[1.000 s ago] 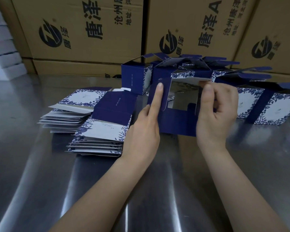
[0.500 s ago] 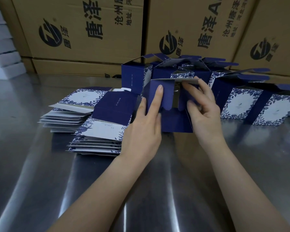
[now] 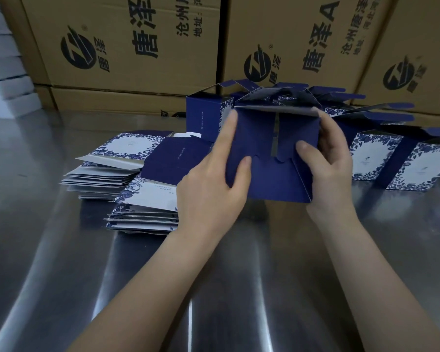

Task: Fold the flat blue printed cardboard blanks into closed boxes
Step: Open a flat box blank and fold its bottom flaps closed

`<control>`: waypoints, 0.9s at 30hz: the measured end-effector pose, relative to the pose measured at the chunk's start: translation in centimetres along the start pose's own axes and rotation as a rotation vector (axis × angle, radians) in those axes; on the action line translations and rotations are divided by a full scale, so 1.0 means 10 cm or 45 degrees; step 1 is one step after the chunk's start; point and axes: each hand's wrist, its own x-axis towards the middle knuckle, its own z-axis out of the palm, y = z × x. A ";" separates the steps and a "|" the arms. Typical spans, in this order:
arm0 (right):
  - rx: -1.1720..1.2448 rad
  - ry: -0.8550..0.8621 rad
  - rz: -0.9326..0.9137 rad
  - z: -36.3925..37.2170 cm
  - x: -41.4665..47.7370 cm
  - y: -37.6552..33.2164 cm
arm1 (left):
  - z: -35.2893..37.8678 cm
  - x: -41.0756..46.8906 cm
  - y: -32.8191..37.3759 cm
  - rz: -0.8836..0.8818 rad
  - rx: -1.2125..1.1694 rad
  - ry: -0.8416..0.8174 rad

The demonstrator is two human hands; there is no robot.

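In the head view, you hold the dark blue half-folded cardboard box (image 3: pixel 272 179) over the shiny steel bench (image 3: pixel 48 250), in the middle. Your left hand (image 3: pixel 211 184) pinches its left edge, with the thumb on one front flap. Your right hand (image 3: pixel 333 163) grips the right side, and its thumb presses the other flap. The flat blue-and-white printed blanks (image 3: pixel 142 199) lie stacked on the left.
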 end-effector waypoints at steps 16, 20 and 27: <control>0.173 -0.001 0.047 0.17 -0.06 -0.08 | -0.04 0.18 -0.07 -0.258 -1.046 -0.199; 0.221 0.011 0.078 0.15 -0.04 -0.04 | -0.03 0.17 -0.11 -0.204 -1.024 -0.306; 0.236 0.038 0.142 0.16 -0.06 0.01 | 0.00 0.16 -0.13 -0.242 -0.971 -0.276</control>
